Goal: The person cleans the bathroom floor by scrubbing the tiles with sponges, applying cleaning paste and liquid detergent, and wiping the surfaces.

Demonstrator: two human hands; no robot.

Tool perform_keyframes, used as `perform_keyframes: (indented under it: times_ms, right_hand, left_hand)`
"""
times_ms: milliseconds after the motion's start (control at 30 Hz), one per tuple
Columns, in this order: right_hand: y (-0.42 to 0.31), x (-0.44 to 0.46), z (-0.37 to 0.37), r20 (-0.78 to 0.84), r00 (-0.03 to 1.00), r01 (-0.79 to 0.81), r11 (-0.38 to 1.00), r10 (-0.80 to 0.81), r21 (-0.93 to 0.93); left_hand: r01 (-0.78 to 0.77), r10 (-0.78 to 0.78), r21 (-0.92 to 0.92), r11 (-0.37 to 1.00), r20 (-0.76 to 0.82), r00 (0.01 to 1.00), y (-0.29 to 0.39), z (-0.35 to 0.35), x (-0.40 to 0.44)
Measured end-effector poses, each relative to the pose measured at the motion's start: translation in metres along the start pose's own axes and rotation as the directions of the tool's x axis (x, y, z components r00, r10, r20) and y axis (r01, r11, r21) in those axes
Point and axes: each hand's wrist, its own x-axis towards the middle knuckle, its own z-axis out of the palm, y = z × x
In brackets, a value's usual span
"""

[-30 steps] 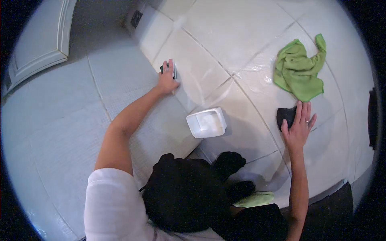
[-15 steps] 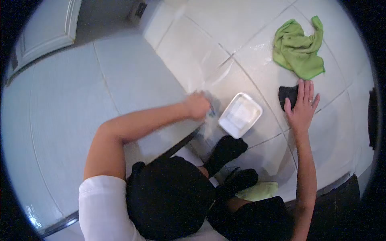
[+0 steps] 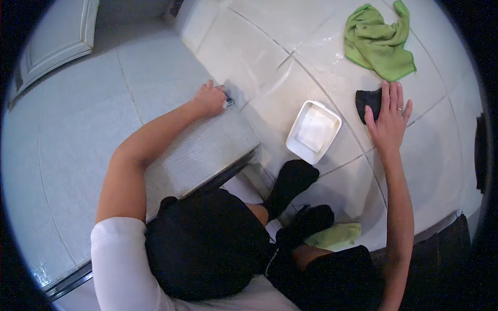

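Observation:
My left hand (image 3: 210, 100) is closed around a small dark and whitish object (image 3: 227, 98), mostly covered by the fingers. It rests near the edge between the bluish tiled step and the paler floor. On the right, my right hand (image 3: 389, 122) lies flat on the floor tiles with fingers stretched out. Its thumb and fingertips touch a black scrub pad (image 3: 367, 103). Between both hands stands a white plastic tub (image 3: 317, 109), with what looks like shallow liquid inside. Beyond the right hand lies a crumpled green cloth (image 3: 378, 44).
My black-socked feet (image 3: 295, 184) rest in front of me, beside another pale green cloth (image 3: 337, 236). The step's dark edge (image 3: 228, 171) runs beside my knee. A white cabinet door (image 3: 57, 36) stands at upper left. Wet patches shine on the floor.
My left hand has moved left and away from me, from beside the tub to the step's edge. The view has shifted a little; my right hand stays by the black pad.

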Motion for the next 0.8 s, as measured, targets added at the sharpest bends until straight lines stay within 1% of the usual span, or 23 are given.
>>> perform_keyframes:
  times_ms: [33,100,133,200,233,300,333,367,400,433,500,533,567,600,733,800]
  right_hand:
    - [0.000,-0.001,0.000,-0.002,1.000,-0.003,1.000,0.003,0.006]
    - [0.000,0.000,0.002,-0.008,1.000,-0.021,1.000,0.021,0.010]
    - [0.001,-0.001,0.004,-0.022,1.000,-0.014,1.000,0.014,0.003]
    - [0.001,-0.001,0.005,-0.030,0.999,-0.014,1.000,0.014,-0.002]
    - [0.001,-0.001,0.004,-0.049,0.999,-0.002,1.000,0.002,0.006]
    - [0.000,-0.002,0.005,-0.061,0.998,0.007,1.000,-0.006,0.014]
    - [0.000,-0.003,0.004,-0.048,0.999,0.005,1.000,-0.004,0.011]
    - [0.001,-0.001,0.003,-0.044,0.999,0.003,1.000,-0.003,0.002]
    - [0.002,0.001,0.003,-0.049,0.999,0.003,1.000,-0.003,-0.004]
    - [0.001,0.001,0.003,-0.048,0.999,0.000,1.000,0.000,-0.007]
    - [0.001,0.000,0.004,-0.040,0.999,-0.004,1.000,0.003,-0.009]
    - [0.001,0.001,0.005,-0.058,0.998,0.000,1.000,0.000,-0.007]
    - [0.001,-0.001,0.007,-0.071,0.997,0.002,1.000,-0.002,0.000]
    - [0.000,-0.003,0.007,-0.057,0.998,-0.004,1.000,0.004,0.004]
    - [0.000,-0.002,0.007,-0.060,0.998,0.008,1.000,-0.009,-0.017]
    - [0.002,0.000,0.008,-0.059,0.998,0.012,1.000,-0.014,-0.023]
  left_hand:
    - [-0.006,0.006,0.001,1.000,0.004,1.000,0.007,-0.002,-0.005]
    - [-0.193,0.192,0.041,0.980,0.032,0.981,0.027,-0.001,-0.018]
    - [-0.282,0.283,-0.023,0.959,0.027,0.959,0.043,0.004,-0.025]
    - [-0.447,0.447,-0.019,0.894,-0.009,0.895,0.070,-0.009,-0.045]
    - [-0.452,0.452,-0.021,0.892,-0.002,0.892,0.067,-0.003,-0.038]
    - [-0.335,0.340,-0.084,0.939,0.060,0.939,0.047,0.010,-0.013]
    - [-0.338,0.344,-0.087,0.937,0.066,0.937,0.033,0.009,-0.009]
    - [-0.199,0.200,-0.051,0.979,0.009,0.980,0.014,0.005,-0.004]
    - [-0.053,0.051,-0.024,0.998,-0.058,0.997,0.006,-0.003,-0.002]
    - [-0.054,0.052,-0.025,0.998,-0.059,0.997,0.007,-0.006,-0.003]
    - [-0.091,0.094,-0.047,0.995,0.071,0.993,0.016,-0.009,-0.005]
    - [-0.097,0.100,-0.043,0.994,0.073,0.992,0.029,-0.011,-0.011]
    - [-0.275,0.280,-0.074,0.959,0.077,0.957,0.047,-0.008,-0.024]
    - [-0.443,0.452,-0.112,0.890,0.080,0.888,0.063,-0.007,-0.037]
    - [-0.494,0.502,-0.096,0.864,0.116,0.857,0.092,-0.036,-0.064]
    - [-0.524,0.523,-0.049,0.850,0.197,0.829,0.098,-0.044,-0.067]
